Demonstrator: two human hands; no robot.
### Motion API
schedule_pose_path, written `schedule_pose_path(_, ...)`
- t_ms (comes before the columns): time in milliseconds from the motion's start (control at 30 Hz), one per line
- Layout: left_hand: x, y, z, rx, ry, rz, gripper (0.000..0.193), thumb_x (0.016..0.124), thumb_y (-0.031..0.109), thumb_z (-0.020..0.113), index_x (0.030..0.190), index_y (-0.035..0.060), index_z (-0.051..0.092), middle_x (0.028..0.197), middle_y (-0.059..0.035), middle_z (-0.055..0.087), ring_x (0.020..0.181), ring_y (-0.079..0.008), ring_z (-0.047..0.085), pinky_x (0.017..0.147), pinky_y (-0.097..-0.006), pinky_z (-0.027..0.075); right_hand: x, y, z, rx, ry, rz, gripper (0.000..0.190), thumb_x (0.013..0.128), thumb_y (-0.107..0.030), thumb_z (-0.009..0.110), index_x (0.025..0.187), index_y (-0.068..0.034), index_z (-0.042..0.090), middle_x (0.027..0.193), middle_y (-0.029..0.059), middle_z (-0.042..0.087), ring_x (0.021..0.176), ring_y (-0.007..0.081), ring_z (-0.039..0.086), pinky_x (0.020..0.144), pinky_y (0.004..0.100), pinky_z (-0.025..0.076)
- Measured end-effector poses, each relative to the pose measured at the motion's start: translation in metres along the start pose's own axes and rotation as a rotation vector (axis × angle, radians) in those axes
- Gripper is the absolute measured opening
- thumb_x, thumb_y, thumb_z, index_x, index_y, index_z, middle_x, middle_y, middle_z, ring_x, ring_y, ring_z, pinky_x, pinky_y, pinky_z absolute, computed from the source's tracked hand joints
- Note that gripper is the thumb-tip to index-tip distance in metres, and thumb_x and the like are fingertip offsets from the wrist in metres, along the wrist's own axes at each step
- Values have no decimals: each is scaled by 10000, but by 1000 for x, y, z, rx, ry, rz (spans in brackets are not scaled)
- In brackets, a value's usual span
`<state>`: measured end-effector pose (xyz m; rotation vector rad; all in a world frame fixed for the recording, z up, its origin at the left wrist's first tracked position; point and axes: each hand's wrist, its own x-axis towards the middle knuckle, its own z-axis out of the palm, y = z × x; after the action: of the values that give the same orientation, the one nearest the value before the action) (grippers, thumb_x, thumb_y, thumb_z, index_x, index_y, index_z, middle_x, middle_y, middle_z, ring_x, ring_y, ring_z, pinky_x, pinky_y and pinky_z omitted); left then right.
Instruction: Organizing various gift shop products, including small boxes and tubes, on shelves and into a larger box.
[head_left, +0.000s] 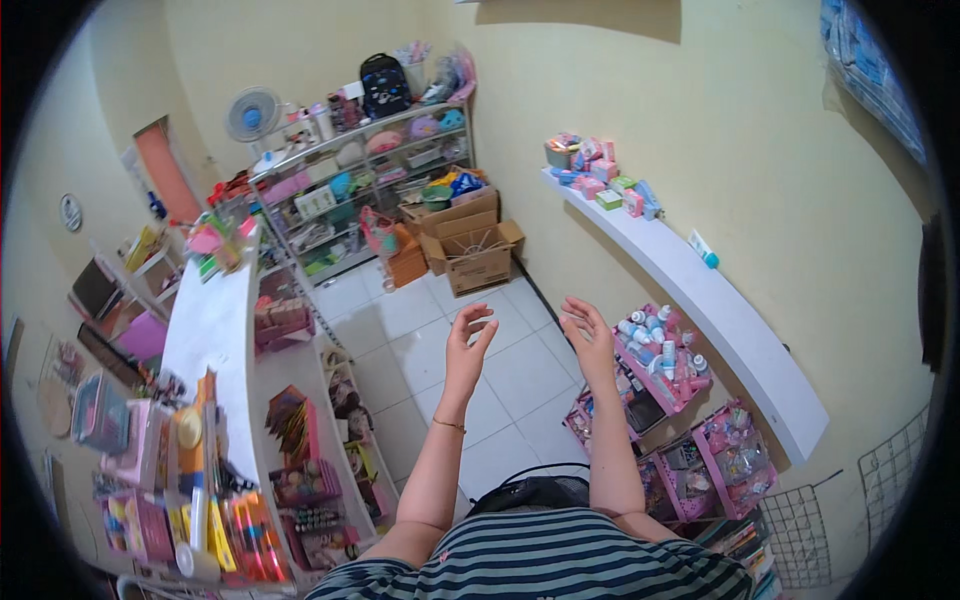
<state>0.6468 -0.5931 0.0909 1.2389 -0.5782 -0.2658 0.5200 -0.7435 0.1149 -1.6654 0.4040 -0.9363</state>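
My left hand (469, 345) is raised over the tiled floor (420, 352), with its fingers curved and nothing in them. Level with it, my right hand (589, 334) is also empty, its fingers bent and apart. The two palms face each other across a gap. A thin bracelet (450, 426) circles my left wrist. Nearest to my right hand is a pink basket (679, 401) filled with bottles (667, 352), but the hand appears apart from it. Ahead of both hands, an opened cardboard box (480, 270) stands on the floor.
Along the right wall runs a white shelf (697, 285) with small boxes (609, 199) and a tube (703, 250). A white counter (214, 322) with stocked shelves flanks the left. At the back, a glass display case (360, 172) carries a backpack (385, 86) and a fan (253, 115).
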Motion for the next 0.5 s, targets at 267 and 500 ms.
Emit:
schedule_pose_path(267,80,-42,51,-45,-193,-53,336,845,156,643,1141,55,522,1083,-54,585,934,-146,547,835,-298,444,63,33,-19,-57,162,49,347,836,-141,647,1164,-61,563,1095,88,621,941,151,601,762,288,490)
schedule_pose_path(500,175,-79,110,-78,-321,-26,341,842,143,645,1145,52,519,1078,-61,584,906,-138,549,802,-285,450,150,74,-45,-102,239,-12,353,837,-153,646,1168,-63,561,1087,87,624,935,154,601,746,291,493)
